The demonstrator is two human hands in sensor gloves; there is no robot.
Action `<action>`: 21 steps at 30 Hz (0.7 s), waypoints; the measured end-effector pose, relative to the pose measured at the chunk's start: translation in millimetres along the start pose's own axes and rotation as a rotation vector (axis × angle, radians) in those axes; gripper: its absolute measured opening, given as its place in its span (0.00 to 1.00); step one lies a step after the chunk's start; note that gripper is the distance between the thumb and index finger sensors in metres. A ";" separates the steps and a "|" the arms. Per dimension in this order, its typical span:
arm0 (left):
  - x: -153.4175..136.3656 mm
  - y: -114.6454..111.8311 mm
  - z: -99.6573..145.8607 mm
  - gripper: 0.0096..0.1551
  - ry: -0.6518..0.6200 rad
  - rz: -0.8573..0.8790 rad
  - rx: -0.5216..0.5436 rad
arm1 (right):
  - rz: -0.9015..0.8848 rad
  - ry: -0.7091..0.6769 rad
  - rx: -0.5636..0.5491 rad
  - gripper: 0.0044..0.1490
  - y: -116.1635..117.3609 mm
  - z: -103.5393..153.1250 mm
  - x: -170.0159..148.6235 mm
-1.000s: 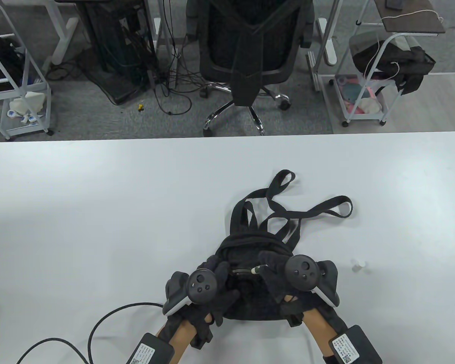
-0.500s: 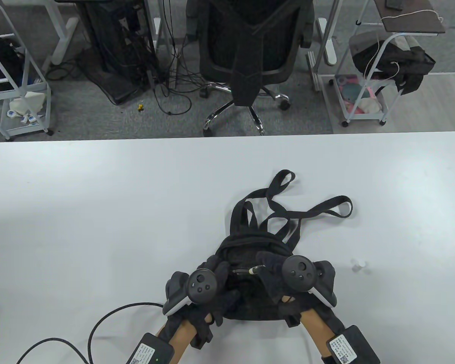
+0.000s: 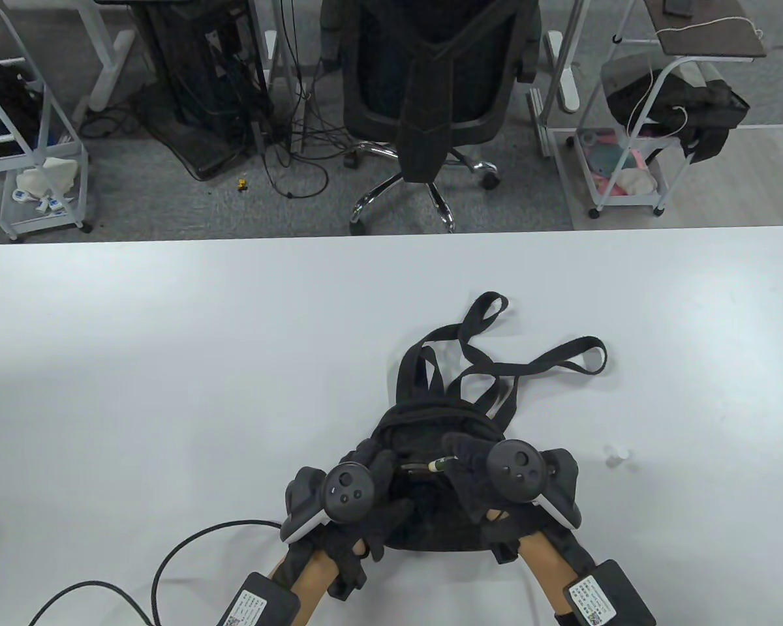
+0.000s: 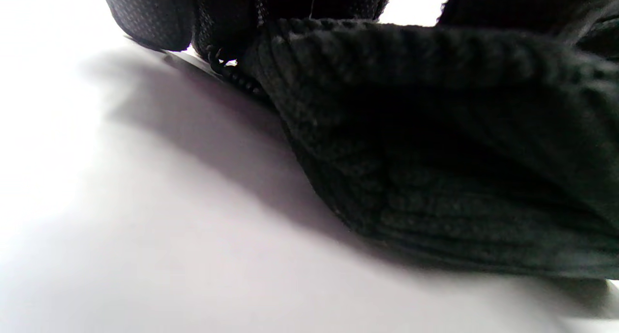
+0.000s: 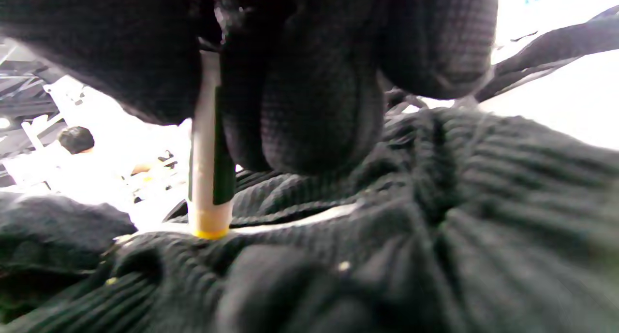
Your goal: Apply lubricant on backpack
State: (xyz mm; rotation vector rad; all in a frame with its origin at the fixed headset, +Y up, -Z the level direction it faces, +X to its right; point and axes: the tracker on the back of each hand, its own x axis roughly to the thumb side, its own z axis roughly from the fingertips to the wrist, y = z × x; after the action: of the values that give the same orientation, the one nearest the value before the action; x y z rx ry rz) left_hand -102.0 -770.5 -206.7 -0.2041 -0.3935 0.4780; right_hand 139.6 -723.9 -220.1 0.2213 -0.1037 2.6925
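Note:
A small black backpack lies on the white table near its front edge, straps spread toward the far side. My right hand holds a slim lubricant stick, white and green with a yellow tip. In the right wrist view the lubricant stick has its tip pressed on the ribbed backpack fabric beside a pale strip. My left hand rests on the backpack's left side. In the left wrist view the backpack fills the right, with a zipper edge showing.
A small clear cap lies on the table right of my right hand. A black cable loops near the front left. An office chair and wire carts stand beyond the far edge.
My right hand has shifted slightly left with the stick. The left hand and the backpack have not moved.

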 end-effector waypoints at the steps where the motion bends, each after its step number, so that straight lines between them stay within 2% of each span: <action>1: 0.0 0.0 -0.1 0.49 0.000 -0.001 -0.001 | 0.025 -0.001 -0.009 0.25 -1.1 0.2 -1.1; 7: 0.1 -0.2 -0.1 0.50 0.001 -0.002 -0.001 | -0.062 -0.013 0.010 0.25 5.3 -1.8 6.0; 13: 0.3 -0.4 0.0 0.49 -0.002 -0.002 0.000 | 0.024 -0.004 -0.001 0.25 -0.4 0.4 -0.2; 21: 0.6 -0.7 -0.1 0.50 -0.003 -0.001 -0.002 | -0.019 -0.023 0.017 0.25 5.3 -2.4 7.7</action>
State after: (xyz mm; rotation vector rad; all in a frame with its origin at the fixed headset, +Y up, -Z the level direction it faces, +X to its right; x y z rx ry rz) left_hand -101.2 -770.8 -206.5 -0.2050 -0.3968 0.4772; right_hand 130.1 -725.1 -221.3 0.2569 -0.0847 2.6734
